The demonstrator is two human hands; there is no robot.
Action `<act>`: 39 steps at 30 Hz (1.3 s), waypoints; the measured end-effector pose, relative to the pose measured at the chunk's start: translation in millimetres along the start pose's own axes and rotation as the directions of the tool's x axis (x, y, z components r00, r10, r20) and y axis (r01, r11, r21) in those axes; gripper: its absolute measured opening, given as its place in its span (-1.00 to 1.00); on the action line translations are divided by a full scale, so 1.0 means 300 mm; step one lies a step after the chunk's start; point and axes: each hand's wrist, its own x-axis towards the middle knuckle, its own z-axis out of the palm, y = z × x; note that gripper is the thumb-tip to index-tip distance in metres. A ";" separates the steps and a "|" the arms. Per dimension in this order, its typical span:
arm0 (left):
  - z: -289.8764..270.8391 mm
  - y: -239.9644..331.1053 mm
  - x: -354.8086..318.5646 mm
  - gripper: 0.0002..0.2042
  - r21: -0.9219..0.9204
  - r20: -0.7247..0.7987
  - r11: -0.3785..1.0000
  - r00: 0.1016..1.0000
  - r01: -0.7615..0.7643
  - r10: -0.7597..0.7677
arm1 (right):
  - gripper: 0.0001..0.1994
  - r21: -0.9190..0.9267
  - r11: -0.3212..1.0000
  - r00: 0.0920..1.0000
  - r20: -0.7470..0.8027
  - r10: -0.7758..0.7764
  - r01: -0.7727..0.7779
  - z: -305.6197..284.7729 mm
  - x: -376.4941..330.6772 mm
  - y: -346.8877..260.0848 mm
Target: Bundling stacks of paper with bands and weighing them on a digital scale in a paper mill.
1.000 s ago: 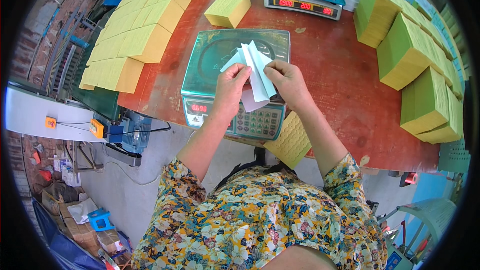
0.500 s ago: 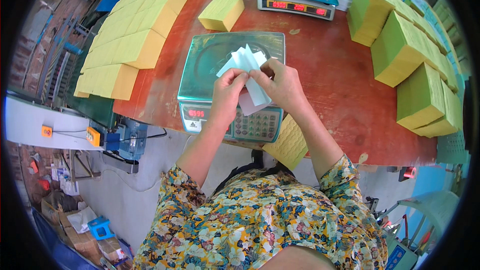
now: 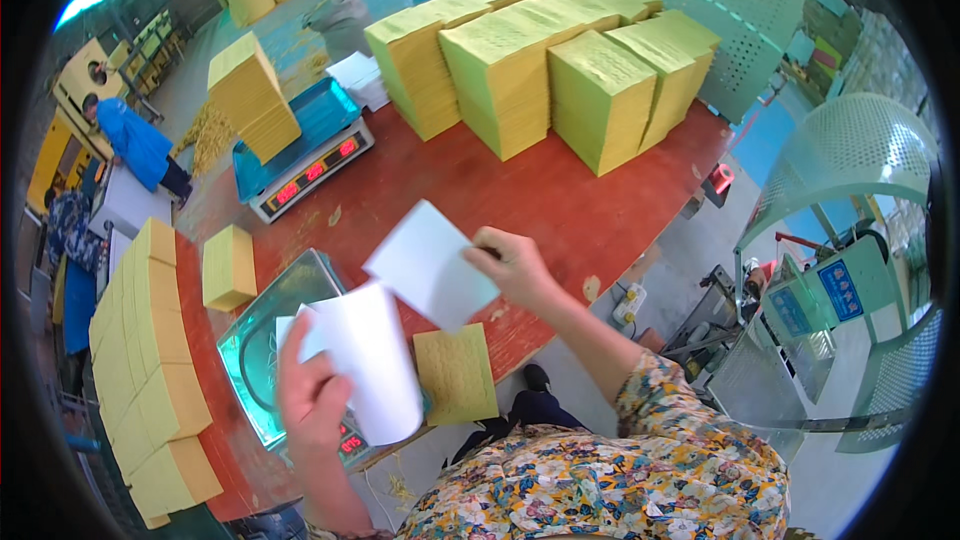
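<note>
My left hand (image 3: 312, 405) grips a bunch of white paper sheets (image 3: 368, 360) over the near weighing scale (image 3: 265, 355), whose steel pan shows beneath. My right hand (image 3: 520, 270) holds one separate white sheet (image 3: 430, 265) lifted up and to the right of the bunch, over the red table (image 3: 480, 190). A thin yellow paper stack (image 3: 456, 373) lies at the table's near edge just under both hands.
Tall yellow paper stacks (image 3: 560, 60) stand at the far right of the table, another row (image 3: 150, 360) along the left. A second scale (image 3: 305, 155) carries a yellow stack (image 3: 250, 95). A small yellow block (image 3: 228, 266) lies nearby. People (image 3: 135, 145) stand far left. A green machine (image 3: 850, 270) sits right.
The view has swung to the right. My hands, together on the sheets over the scale before, have parted: the right hand has pulled one sheet away to the right.
</note>
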 end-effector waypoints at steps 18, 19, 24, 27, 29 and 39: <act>0.716 -0.178 1.336 -0.40 -0.035 -0.304 0.997 0.950 0.064 -0.072 | -0.94 -0.434 0.881 0.971 -0.053 -0.233 0.187 -0.568 -0.055 0.411; 0.744 -0.216 1.376 -0.40 -0.029 -0.309 0.998 0.949 0.064 -0.070 | -0.95 -0.400 0.901 0.974 -0.073 -0.216 0.170 -0.583 -0.056 0.413; 0.787 -0.352 1.502 -0.44 0.325 -0.328 0.921 0.939 0.216 -0.105 | -0.94 -0.299 0.942 0.980 -0.080 -0.184 0.152 -0.622 -0.047 0.410; 0.770 -0.389 1.534 -0.50 0.454 -0.259 0.868 0.962 0.199 -0.085 | -0.94 -0.272 0.950 0.982 -0.067 -0.176 0.152 -0.640 -0.037 0.397; 0.772 -0.401 1.538 -0.52 0.502 -0.262 0.842 0.962 0.199 -0.071 | -0.94 -0.255 0.955 0.984 -0.058 -0.170 0.150 -0.643 -0.031 0.405; 0.800 -0.373 1.512 -0.61 0.739 -0.289 0.644 0.957 0.199 0.035 | -0.94 -0.228 0.960 0.986 -0.005 -0.168 0.163 -0.649 -0.030 0.408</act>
